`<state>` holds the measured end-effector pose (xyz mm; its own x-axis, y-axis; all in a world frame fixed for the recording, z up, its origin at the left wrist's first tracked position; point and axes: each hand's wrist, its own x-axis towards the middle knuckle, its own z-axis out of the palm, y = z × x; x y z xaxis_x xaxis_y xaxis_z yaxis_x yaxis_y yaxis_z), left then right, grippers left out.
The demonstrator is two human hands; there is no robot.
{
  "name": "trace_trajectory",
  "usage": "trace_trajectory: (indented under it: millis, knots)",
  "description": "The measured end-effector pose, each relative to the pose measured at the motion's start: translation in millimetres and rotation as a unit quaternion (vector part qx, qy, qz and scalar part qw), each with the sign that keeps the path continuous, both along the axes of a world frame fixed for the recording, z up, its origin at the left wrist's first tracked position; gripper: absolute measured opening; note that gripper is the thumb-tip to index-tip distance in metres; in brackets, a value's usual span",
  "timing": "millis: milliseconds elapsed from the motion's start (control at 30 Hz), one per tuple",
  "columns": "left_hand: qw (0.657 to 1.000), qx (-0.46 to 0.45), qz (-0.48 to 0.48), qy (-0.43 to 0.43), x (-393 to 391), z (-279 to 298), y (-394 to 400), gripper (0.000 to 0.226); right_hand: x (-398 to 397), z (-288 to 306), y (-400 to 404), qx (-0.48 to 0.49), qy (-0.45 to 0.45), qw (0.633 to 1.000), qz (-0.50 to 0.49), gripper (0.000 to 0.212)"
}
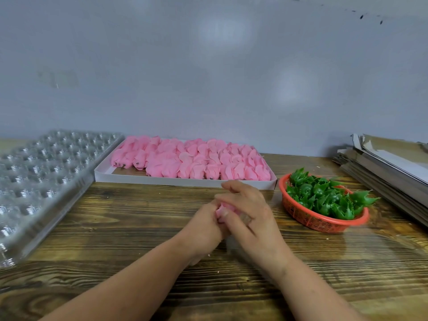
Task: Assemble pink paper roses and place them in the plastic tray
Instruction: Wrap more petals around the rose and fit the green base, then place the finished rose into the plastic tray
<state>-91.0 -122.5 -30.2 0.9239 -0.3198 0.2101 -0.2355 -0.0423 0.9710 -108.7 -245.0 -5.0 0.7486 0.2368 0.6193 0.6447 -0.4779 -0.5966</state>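
I hold one small pink paper rose (223, 210) between both hands at table centre: my left hand (205, 224) curls round it, my right hand's (251, 213) thumb pinches it. The clear dimpled plastic tray (46, 172) lies well leftward, nearer my left hand.

Your two forearms enter from the lower edge, both bare to the frame's border, with no sleeve, glove or watch showing. Your left hand (203, 224) is bare, and no ring can be made out on it (its fingers are largely hidden). Your right hand (251, 213) carries one pale ring (246, 219) on a finger; the wrist behind it is unadorned.
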Motion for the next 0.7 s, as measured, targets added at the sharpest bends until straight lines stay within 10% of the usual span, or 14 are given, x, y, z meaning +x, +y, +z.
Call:
trace_trajectory:
  millis: [300,700]
  knots:
    - [0.998,0.056,-0.007,0.02,-0.4,-0.4,0.1,0.03,14.5,-1.4,-8.3,0.335,0.306,0.889,0.067,0.017]
    - [0.997,0.026,0.064,0.029,2.8,-0.9,4.9,0.023,26.5,-13.0,-14.6,0.324,0.256,0.911,-0.01,0.02]
